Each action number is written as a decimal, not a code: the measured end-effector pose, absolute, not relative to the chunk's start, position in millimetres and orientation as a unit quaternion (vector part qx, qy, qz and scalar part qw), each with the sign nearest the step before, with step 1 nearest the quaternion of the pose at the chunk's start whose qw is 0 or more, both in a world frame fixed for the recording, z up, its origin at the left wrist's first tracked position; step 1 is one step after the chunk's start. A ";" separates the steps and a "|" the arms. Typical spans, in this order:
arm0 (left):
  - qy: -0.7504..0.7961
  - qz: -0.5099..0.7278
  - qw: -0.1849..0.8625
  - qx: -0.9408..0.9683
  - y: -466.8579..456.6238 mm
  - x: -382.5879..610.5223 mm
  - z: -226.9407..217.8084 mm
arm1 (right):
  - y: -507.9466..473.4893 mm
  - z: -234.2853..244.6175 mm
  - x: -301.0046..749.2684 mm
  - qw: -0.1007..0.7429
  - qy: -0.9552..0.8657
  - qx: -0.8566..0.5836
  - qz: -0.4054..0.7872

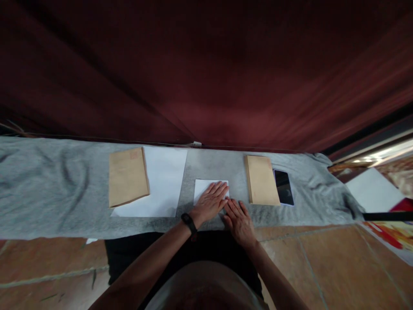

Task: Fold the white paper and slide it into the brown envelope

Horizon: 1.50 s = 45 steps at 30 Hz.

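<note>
A small white sheet of paper (202,186), perhaps folded, lies on the grey cloth in front of me. Flat across its right part rests my left hand (211,201), fingers stretched out and pointing up to the right. My right hand (239,219) lies palm down at the paper's lower right corner, its fingers extended and its fingertips close to my left hand. Neither hand grasps anything. Part of the paper is hidden under my left hand.
Grey cloth (214,163) covers the narrow table. At left, brown envelopes (127,176) overlap a large white sheet (164,181). At right, a stack of brown envelopes (263,180) lies beside a phone (284,187). A dark red curtain (206,86) hangs behind.
</note>
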<state>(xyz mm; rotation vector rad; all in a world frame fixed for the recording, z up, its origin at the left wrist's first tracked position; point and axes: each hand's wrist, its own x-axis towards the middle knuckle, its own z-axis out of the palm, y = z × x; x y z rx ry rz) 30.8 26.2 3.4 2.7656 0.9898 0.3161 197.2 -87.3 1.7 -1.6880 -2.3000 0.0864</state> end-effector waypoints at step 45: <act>0.461 0.133 0.046 0.876 38.1 -1.0 2.5 | -87.9 -0.8 195.9 0.159 -0.792 -0.589 0.009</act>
